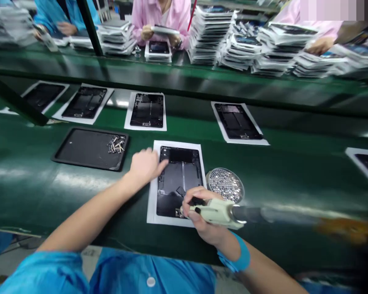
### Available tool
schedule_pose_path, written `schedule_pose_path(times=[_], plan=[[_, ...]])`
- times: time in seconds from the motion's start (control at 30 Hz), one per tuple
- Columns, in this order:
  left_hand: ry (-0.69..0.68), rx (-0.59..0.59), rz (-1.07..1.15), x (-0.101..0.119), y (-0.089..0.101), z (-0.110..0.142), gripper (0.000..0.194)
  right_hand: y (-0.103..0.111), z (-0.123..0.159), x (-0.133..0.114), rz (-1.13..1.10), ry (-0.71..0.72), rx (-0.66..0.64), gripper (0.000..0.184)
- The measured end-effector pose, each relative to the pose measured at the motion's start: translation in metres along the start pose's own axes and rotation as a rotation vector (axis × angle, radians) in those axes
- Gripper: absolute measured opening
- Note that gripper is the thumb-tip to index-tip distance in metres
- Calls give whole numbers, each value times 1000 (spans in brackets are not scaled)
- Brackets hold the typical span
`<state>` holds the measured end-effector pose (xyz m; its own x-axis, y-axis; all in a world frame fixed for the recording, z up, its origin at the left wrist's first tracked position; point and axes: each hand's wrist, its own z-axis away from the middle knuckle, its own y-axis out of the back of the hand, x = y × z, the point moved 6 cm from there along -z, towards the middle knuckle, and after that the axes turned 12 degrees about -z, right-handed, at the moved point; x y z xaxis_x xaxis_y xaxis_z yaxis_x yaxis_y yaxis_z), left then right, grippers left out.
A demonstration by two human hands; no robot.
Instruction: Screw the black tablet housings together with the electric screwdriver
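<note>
A black tablet housing (175, 202) lies on a white sheet (151, 204) in front of me, its inside facing up. My right hand (202, 212) is wrapped round a pale green electric screwdriver (219, 213), its tip at the housing's lower edge. Fingers partly hide that tip and the housing's lower right corner. At the housing's upper left edge is my left hand (147, 165), empty, its thumb stretched over the rim. A round dish (225, 185) of small shiny pieces, apparently screws, stands just right of the sheet.
A black tray (86, 149) with several small metal parts (115, 144) is at left. More housings (147, 109) on white sheets lie along the green bench's far side. Beyond a raised shelf (171, 73), co-workers handle devices among tall stacks (210, 34). A green post (18, 100) slants at left.
</note>
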<state>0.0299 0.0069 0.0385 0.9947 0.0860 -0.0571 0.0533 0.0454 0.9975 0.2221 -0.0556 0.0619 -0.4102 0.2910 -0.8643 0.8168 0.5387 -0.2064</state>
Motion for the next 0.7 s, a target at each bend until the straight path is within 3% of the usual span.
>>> schedule_pose_path(times=[0.1,0.23,0.33,0.47,0.6,0.7], plan=[[49,-258,-43,1,-12,51,43,5,-3,0,-39,3,59,35],[99,-311,38,13,-18,72,26,23,-6,-5,-149,3,169,30],[187,-240,61,2,-12,63,25,37,-9,-14,-199,35,244,28],[251,-25,167,-35,7,41,23,46,-13,-20,-198,47,308,25],[255,246,302,-93,30,11,24,49,-15,-19,-203,25,329,24],[331,354,317,-153,43,-20,29,52,-16,-18,-203,10,323,23]])
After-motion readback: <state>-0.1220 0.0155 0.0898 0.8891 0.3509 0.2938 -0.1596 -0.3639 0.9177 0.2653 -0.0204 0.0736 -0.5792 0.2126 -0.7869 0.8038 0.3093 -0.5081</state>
